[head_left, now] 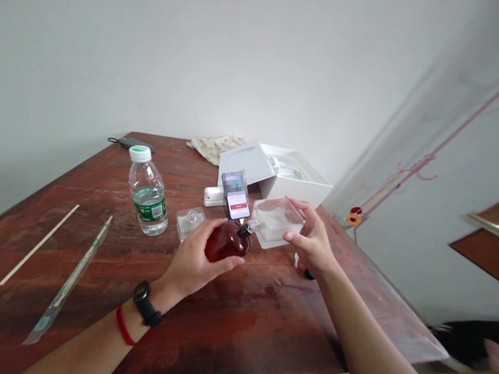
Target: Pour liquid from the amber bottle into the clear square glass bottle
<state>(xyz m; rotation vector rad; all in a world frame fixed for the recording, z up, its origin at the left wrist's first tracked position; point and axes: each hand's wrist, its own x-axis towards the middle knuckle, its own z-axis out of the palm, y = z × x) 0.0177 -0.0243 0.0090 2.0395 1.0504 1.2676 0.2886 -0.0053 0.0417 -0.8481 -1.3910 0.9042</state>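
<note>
A white-capped water bottle stands on the wooden table between a bare stick and an open white box, near a crumpled cloth.

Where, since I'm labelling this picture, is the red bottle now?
In the head view, the red bottle is just below centre, in the left hand, close left of the square bottle.

Soft, fairly bright light spreads over the pale wall, dimming to a dark, vignetted upper right corner. A broad, soft-edged shadow slants up beside the pink stand. Pale sheen washes the right edge of the desk; small glints dot the red bottle. Mosaic pixels cover part of the glowing phone screen. Wide-angle distortion stretches the forearms, and the lower right corner looks blurred.
</note>
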